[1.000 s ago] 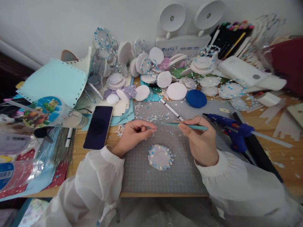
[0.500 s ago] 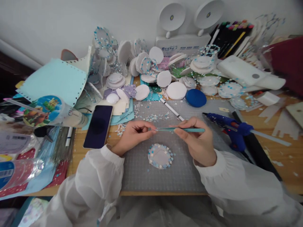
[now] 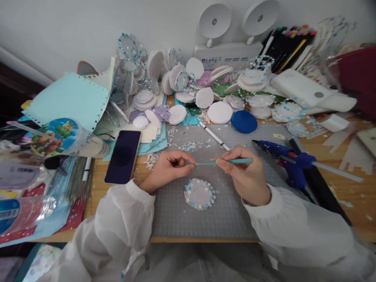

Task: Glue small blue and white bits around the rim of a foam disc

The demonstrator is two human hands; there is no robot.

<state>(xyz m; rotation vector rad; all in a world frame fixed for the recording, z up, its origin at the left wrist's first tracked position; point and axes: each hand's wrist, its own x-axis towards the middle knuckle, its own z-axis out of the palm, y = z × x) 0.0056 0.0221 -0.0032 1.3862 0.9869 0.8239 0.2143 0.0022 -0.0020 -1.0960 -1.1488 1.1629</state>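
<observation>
My right hand [image 3: 242, 170] is closed around teal tweezers [image 3: 239, 161], which point left across the mat. Their tips meet the fingertips of my left hand [image 3: 170, 167], where thumb and index finger are pinched together. Whatever lies in that pinch is too small to make out. Below both hands, a round white disc [image 3: 199, 194] edged with small blue and white pieces lies flat on the grey cutting mat [image 3: 232, 219]. Small blue and white bits [image 3: 190, 146] are scattered on the mat beyond my hands.
Right of my right hand lies a blue glue gun [image 3: 289, 158]. A phone [image 3: 122, 156] and a lidded drink cup [image 3: 67, 137] are on the left. A white pen [image 3: 215, 136], a blue disc [image 3: 244, 122] and several white discs [image 3: 220, 112] crowd the back.
The tweezers have turned slightly and their two arms now look closer together at the tips. Both hands stay nearly in place; the whole view has shifted a little.
</observation>
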